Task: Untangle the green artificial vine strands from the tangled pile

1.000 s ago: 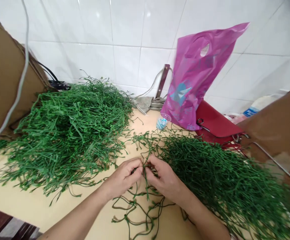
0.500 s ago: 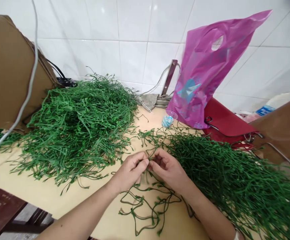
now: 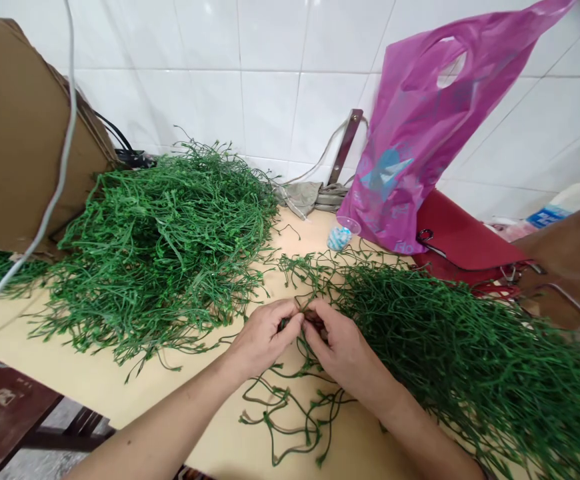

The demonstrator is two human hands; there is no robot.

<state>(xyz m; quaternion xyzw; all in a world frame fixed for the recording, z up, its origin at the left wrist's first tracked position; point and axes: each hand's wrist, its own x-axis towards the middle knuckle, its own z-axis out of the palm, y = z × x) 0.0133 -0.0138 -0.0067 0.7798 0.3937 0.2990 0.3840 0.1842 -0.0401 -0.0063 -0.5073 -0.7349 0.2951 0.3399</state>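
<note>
The left hand (image 3: 263,340) and right hand (image 3: 343,350) are working fingertip to fingertip, pinching a thin green vine strand (image 3: 315,319) near the middle of the counter (image 3: 70,373), with its loose tail (image 3: 290,427) lying below them. A heaped vine pile (image 3: 470,353) is crowding the right side, while bare counter is offering room toward the lower left, before the front edge.

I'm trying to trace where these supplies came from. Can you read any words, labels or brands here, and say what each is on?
Pink plastic bag: small lettering near its lower edge, too blurred to read.
White container: blue label, too small to read.
No other text is visible.
</note>
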